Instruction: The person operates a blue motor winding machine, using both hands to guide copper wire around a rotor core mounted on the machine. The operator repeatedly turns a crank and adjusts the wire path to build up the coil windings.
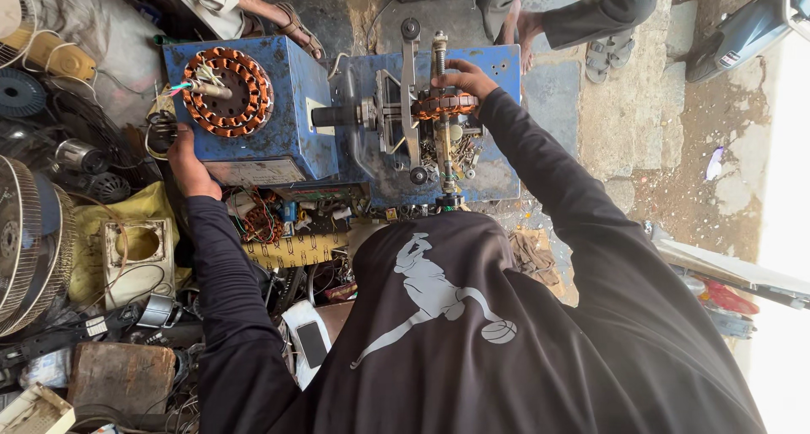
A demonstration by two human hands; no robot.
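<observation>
The person bends over a blue winding machine (354,88) that stands on the floor, and both arms in dark sleeves reach out to it. The right hand (462,78) lies on the far right part of the machine, where a copper coil (445,105) sits on the upright metal frame (411,97); the fingers are curled down over the top of this coil and touch it, but I cannot tell if they really clamp it. The left hand (187,166) is at the near left corner of the blue box (287,139), beside a dark handle (160,130); its fingers are turned away from the camera, so I cannot tell if they are closed or apart.

On top of the blue box lies a round stator (226,91) with many orange copper windings, far from the right hand and just beyond the left hand. A black shaft (337,115) joins the box to the frame.

Near the machine, between the 2 arms, there are loose wires and small parts (270,219). On the left lie a fan guard (29,240), a yellow cloth (110,223) and a cream plastic housing (139,261). At the far edge the sandalled feet (295,25) of other people are seen.
</observation>
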